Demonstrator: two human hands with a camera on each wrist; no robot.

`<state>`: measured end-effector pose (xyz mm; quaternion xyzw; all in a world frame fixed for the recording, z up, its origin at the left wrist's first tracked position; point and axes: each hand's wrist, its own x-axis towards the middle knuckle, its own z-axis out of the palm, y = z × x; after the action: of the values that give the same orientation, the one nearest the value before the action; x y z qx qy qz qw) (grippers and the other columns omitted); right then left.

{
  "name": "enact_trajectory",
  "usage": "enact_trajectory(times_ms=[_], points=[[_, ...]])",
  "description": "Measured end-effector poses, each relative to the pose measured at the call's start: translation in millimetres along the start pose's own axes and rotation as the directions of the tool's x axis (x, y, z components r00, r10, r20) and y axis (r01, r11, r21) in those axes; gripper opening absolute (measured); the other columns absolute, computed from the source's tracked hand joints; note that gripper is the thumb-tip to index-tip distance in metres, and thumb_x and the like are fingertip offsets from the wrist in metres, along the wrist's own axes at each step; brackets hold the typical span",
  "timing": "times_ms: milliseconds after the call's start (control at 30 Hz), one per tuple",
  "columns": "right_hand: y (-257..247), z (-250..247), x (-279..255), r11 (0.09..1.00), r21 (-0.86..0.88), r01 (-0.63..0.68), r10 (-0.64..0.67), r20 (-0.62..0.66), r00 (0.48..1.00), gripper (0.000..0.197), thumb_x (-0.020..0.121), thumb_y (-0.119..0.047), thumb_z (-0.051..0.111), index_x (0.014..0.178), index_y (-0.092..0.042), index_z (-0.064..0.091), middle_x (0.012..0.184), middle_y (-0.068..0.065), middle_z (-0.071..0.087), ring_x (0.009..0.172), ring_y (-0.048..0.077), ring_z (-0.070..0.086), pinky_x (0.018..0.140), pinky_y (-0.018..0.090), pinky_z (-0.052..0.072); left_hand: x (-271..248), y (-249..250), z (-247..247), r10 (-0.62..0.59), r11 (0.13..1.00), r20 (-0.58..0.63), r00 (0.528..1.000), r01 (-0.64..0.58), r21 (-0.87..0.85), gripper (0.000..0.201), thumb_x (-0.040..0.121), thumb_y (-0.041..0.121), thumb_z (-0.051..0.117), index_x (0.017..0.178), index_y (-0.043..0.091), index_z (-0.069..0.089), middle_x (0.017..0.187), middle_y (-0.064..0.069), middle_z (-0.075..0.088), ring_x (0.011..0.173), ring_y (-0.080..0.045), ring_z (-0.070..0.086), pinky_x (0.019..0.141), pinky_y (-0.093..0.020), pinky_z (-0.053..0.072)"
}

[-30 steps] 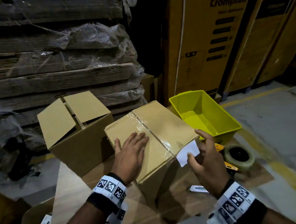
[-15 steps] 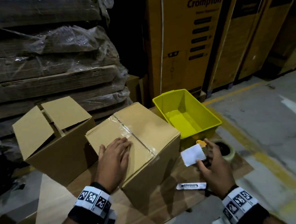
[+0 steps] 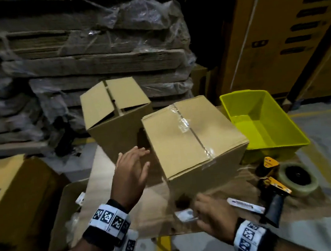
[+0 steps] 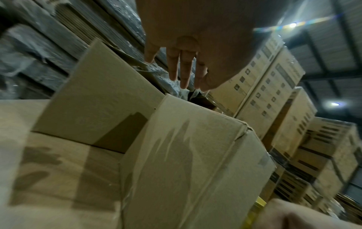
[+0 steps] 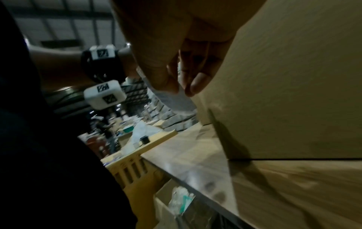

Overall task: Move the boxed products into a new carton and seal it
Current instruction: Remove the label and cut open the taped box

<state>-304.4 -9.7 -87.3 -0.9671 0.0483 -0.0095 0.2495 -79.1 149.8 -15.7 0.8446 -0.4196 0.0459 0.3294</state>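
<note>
**Left hand coming off the lid, label dropping to the near face**

You're lifting your left hand point(image 3: 131, 169) clear of the sealed carton point(image 3: 193, 134). A moment ago that palm was lying flat on the lid; now it's hanging just left of the box, fingers straight and spread, gripping nothing. Your right hand point(image 3: 213, 213) is travelling too: the white label point(image 3: 186, 214) was up beside the top edge, and now you're carrying it low against the carton's near face, pinched between thumb and fingertips point(image 5: 197, 83). My read: packing and taping are done, the tape strip point(image 3: 193, 132) is already running along the centre seam, and you're moving on to sticking the label.

The carton itself is sitting mid-tabletop point(image 3: 109, 183), plain brown corrugated board, square-cornered, matte and slightly fuzzy up close. The tape is clear and glossy, wrinkling and catching light near the far end of the seam. The label is looking thin and flexible, curling a little in your grip. Behind on the left, the open carton point(image 3: 115, 118) is standing with its flaps up. To the right, a smooth yellow plastic bin point(image 3: 280, 146) is sitting beside the tape dispenser point(image 3: 275, 187) with its roll, and a white cutter point(image 3: 247, 205) is lying flat on the cardboard sheet.
</note>
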Motion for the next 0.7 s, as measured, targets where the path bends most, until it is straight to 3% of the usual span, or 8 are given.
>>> enact_trajectory(times_ms=[133, 233, 333, 400, 467, 500, 600, 700], points=[[-39.3, 25.6, 32.3, 0.976, -0.037, 0.216, -0.214, 0.055, 0.975, 0.019, 0.080, -0.044, 0.051, 0.087, -0.027, 0.046, 0.082, -0.006, 0.061, 0.069, 0.017, 0.059, 0.053, 0.026, 0.042, -28.6, -12.8, -14.5, -0.067, 0.998, -0.046, 0.997, 0.065, -0.026, 0.027, 0.089, 0.028, 0.059, 0.115, 0.025, 0.065, 0.121, 0.005, 0.066, 0.127, -0.014, 0.052, 0.112, -0.040, 0.032], [-64.4, 56.1, 61.1, 0.984, 0.033, 0.176, -0.178, 0.069, 0.982, 0.025, 0.070, -0.028, 0.067, 0.089, -0.025, 0.052, 0.079, -0.004, 0.066, 0.067, 0.021, 0.065, 0.049, 0.025, 0.044, -44.8, -26.8, -23.2, -0.092, 0.994, -0.033, 0.995, 0.090, -0.067, 0.026, 0.090, 0.033, 0.056, 0.115, 0.028, 0.064, 0.118, 0.005, 0.067, 0.123, -0.018, 0.056, 0.109, -0.047, 0.039], [-76.9, 78.8, 87.7, 0.994, 0.097, 0.049, -0.054, 0.058, 0.997, 0.038, 0.076, -0.017, 0.063, 0.114, -0.020, 0.061, 0.109, 0.004, 0.069, 0.095, 0.024, 0.067, 0.075, 0.025, 0.051, -49.8, -41.1, -29.9, -0.086, 0.990, -0.019, 0.996, 0.083, -0.111, 0.028, 0.090, 0.037, 0.053, 0.114, 0.027, 0.065, 0.115, 0.003, 0.068, 0.118, -0.019, 0.059, 0.101, -0.055, 0.045], [-86.0, 84.6, 101.4, 0.991, 0.133, -0.019, 0.004, 0.106, 0.994, 0.044, 0.093, -0.014, 0.047, 0.137, -0.014, 0.049, 0.138, 0.004, 0.053, 0.122, 0.021, 0.053, 0.097, 0.017, 0.040, -51.9, -50.9, -33.8, -0.087, 0.990, -0.003, 0.996, 0.086, -0.114, 0.029, 0.090, 0.037, 0.053, 0.113, 0.026, 0.065, 0.114, 0.002, 0.068, 0.118, -0.020, 0.059, 0.101, -0.055, 0.045], [-89.7, 91.2, 109.2, 0.984, 0.168, -0.064, 0.036, 0.167, 0.985, 0.044, 0.100, -0.011, 0.040, 0.144, -0.010, 0.038, 0.146, -0.002, 0.040, 0.133, 0.012, 0.039, 0.096, 0.001, 0.027, -53.3, -58.1, -35.3, -0.083, 0.990, 0.027, 0.996, 0.086, -0.108, 0.028, 0.090, 0.036, 0.053, 0.114, 0.027, 0.066, 0.115, 0.004, 0.068, 0.119, -0.018, 0.058, 0.105, -0.053, 0.042], [-89.9, 97.8, 114.8, 0.980, 0.171, -0.099, 0.067, 0.179, 0.981, 0.047, 0.100, -0.010, 0.042, 0.146, -0.010, 0.035, 0.150, -0.002, 0.036, 0.138, 0.011, 0.034, 0.100, 0.001, 0.022, -53.1, -63.6, -36.7, -0.082, 0.991, 0.045, 0.996, 0.086, -0.104, 0.027, 0.090, 0.035, 0.054, 0.114, 0.028, 0.065, 0.116, 0.005, 0.067, 0.119, -0.017, 0.058, 0.106, -0.052, 0.041], [-79.9, 120.2, 124.4, 0.979, 0.150, -0.141, 0.112, 0.190, 0.975, 0.065, 0.090, -0.007, 0.057, 0.149, -0.008, 0.031, 0.157, 0.004, 0.026, 0.146, 0.020, 0.022, 0.115, 0.020, 0.013, -48.2, -76.0, -36.4, -0.057, 0.994, 0.091, 0.994, 0.066, -0.090, 0.025, 0.090, 0.028, 0.059, 0.115, 0.029, 0.064, 0.117, 0.007, 0.066, 0.120, -0.015, 0.057, 0.108, -0.050, 0.040], [-78.0, 124.4, 127.0, 0.986, 0.087, -0.143, 0.126, 0.178, 0.976, 0.065, 0.084, -0.009, 0.064, 0.144, -0.010, 0.042, 0.150, 0.009, 0.039, 0.139, 0.027, 0.037, 0.115, 0.031, 0.024, -40.5, -82.3, -36.8, 0.001, 0.996, 0.140, 0.990, 0.012, -0.087, 0.023, 0.093, 0.027, 0.060, 0.116, 0.029, 0.063, 0.119, 0.008, 0.066, 0.125, -0.012, 0.053, 0.111, -0.047, 0.037]])
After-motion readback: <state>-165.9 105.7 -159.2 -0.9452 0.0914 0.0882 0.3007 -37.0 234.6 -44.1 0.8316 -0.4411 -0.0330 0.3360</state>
